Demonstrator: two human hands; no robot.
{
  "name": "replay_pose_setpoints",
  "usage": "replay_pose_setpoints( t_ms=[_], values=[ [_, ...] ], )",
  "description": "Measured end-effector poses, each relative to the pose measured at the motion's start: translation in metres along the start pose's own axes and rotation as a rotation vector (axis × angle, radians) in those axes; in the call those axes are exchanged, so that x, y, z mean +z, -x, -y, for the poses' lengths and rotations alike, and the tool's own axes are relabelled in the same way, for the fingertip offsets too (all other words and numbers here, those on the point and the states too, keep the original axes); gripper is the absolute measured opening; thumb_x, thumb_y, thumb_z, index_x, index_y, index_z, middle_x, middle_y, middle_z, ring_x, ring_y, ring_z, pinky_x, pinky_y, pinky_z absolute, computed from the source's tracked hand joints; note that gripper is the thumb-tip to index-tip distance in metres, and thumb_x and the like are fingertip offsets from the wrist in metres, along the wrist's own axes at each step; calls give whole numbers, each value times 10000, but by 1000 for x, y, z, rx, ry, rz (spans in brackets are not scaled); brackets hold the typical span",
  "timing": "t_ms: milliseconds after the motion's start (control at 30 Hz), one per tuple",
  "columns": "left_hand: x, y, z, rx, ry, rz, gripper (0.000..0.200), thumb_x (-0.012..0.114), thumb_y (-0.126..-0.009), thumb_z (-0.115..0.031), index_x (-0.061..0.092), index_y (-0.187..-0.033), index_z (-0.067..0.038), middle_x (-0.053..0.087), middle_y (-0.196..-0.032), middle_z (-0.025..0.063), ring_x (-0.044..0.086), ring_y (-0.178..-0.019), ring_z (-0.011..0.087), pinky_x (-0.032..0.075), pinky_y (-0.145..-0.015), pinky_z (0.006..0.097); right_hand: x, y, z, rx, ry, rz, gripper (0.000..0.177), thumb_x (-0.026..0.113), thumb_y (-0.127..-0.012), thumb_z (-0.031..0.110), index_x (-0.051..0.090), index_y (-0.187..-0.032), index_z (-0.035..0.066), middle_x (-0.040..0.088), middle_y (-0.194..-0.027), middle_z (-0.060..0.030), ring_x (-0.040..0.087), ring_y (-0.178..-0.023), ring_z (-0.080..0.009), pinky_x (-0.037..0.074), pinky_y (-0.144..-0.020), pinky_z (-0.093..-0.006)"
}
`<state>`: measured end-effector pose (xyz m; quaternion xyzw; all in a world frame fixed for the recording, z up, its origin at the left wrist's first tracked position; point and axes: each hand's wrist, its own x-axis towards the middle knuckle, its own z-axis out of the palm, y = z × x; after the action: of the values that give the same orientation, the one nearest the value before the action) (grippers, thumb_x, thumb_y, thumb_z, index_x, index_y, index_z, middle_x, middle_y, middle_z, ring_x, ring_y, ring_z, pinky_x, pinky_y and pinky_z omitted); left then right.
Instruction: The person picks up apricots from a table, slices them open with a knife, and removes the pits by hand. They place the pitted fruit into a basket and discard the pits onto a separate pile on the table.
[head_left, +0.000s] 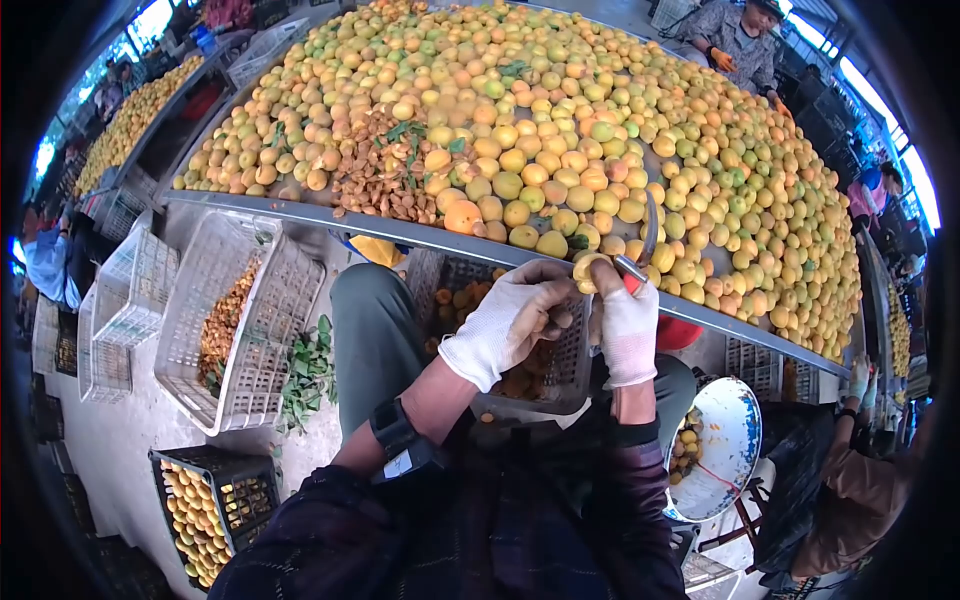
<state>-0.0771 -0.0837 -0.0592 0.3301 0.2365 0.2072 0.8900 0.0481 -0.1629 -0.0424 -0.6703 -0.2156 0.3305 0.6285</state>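
Both hands wear white gloves with bare fingertips. My right hand is closed on a knife, whose curved blade points up over the table edge; its fingers also touch a yellow apricot. My left hand is closed beside that apricot, its fingers curled; what it holds, if anything, is hidden. Beyond the hands, a metal-edged table bears a large heap of apricots. A pile of brown pits with some leaves lies near its front edge. Below the hands, a crate contains fruit pieces.
At left stands a white crate of orange pieces, with leaves beside it and a black crate of apricots nearer. A white basin is at right. Other people sit across the table and at both sides.
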Motion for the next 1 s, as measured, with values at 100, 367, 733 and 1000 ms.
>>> replay_pose_setpoints(
  t_ms=[100, 367, 733, 1000],
  values=[
    [1, -8, 5, 21, -158, -92, 222, 608, -918, -233, 592, -1048, -53, 597, -756, 9, 526, -571, 88, 420, -506, 213, 15, -6, -21, -410, 184, -172, 238, 670, -839, 203, 623, -926, -13, 626, -691, -53, 602, -638, -148, 500, -621, -307],
    [15, -37, 23, 687, -984, -410, 76, 623, -844, -90, 620, -876, -21, 614, -717, 126, 619, -660, 201, 469, -613, 286, 20, -29, -23, -96, -61, -229, 185, 636, -860, 206, 570, -846, 34, 550, -578, -51, 508, -427, -151, 408, -416, -286],
    [-28, -96, -71, 723, -1872, -492, 303, 706, -709, -200, 673, -1006, -148, 602, -1098, 40, 514, -1087, 310, 411, -941, 427, -22, 14, -36, 107, -14, -56, 345, 625, -829, 37, 552, -1166, 15, 571, -821, 17, 516, -643, -52, 428, -558, -190],
    [-5, -166, -20, 586, -2307, -173, 285, 686, -671, -198, 684, -947, -127, 585, -1115, 94, 500, -1153, 303, 367, -993, 520, -30, 18, -53, 192, -78, -37, 278, 633, -841, 44, 586, -1113, 9, 587, -813, 5, 521, -642, -50, 437, -566, -193]
  ],
)
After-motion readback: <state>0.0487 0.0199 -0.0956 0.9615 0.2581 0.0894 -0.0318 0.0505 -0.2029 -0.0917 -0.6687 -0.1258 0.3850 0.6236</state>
